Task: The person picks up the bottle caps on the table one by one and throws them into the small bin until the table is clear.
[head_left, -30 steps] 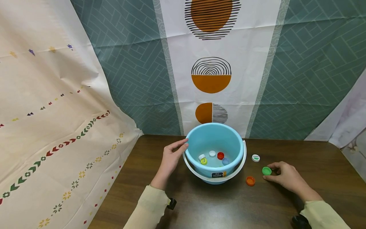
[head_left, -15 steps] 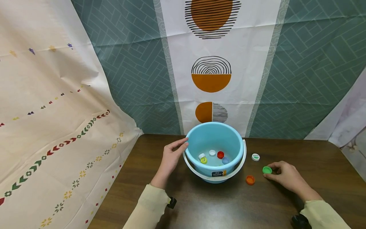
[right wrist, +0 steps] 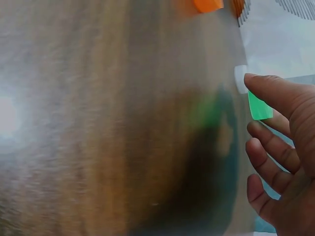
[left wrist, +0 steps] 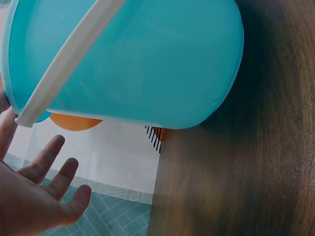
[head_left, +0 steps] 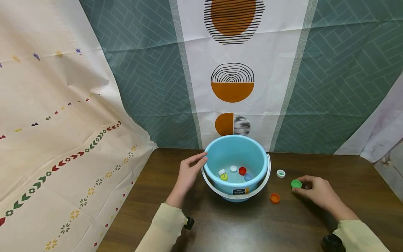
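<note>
A light blue bucket (head_left: 220,187) with a white handle (head_left: 217,191) stands on the table. My left hand (head_left: 188,175) pinches its left rim between thumb and forefinger; in the left wrist view the other fingers (left wrist: 61,177) spread out below the rim. My right hand (head_left: 318,192) pinches a green bottle cap (head_left: 296,184) by its edge, between thumb and forefinger. In the right wrist view this cap is partly behind the thumb (right wrist: 270,91), while the remaining fingers curl loosely. An orange cap (head_left: 275,198) and a white cap (head_left: 281,173) lie between bucket and right hand.
Inside the bucket lie several caps, among them a red cap (head_left: 242,171), a yellow cap (head_left: 224,177) and a blue cap (head_left: 248,177). The dark wooden table (head_left: 239,224) ends at a hanging patterned cloth (head_left: 160,87) behind. A cream cloth (head_left: 78,157) drapes along the left side.
My right hand has shifted slightly right and away from me, carrying the green bottle cap. The left hand and the bucket stay where they were.
</note>
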The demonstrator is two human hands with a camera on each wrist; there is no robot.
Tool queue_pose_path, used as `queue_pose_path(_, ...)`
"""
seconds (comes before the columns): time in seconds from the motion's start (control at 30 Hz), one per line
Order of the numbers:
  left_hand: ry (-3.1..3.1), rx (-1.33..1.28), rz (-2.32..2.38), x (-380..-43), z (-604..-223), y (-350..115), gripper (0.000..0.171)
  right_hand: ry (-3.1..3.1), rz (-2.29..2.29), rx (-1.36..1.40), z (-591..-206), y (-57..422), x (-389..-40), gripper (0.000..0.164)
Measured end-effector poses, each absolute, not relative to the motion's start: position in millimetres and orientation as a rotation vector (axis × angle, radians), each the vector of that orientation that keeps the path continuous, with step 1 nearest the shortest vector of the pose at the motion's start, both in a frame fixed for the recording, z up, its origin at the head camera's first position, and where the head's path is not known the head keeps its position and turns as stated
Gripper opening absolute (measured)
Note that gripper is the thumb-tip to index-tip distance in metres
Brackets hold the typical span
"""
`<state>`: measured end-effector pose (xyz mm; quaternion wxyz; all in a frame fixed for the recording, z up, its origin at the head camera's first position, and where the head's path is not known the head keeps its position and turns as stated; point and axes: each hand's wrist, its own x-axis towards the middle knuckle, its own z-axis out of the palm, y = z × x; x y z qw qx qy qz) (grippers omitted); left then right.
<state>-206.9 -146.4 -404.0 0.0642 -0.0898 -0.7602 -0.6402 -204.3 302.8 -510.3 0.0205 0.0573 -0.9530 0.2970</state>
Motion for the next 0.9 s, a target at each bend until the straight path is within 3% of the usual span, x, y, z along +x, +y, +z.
queue_pose_path(0.9, -2.297, -0.296, -1.952, -207.3, -406.3, -150.4, 0.033, -2.768, 0.934, 0.179, -446.1, 287.0, -217.2, 0.049)
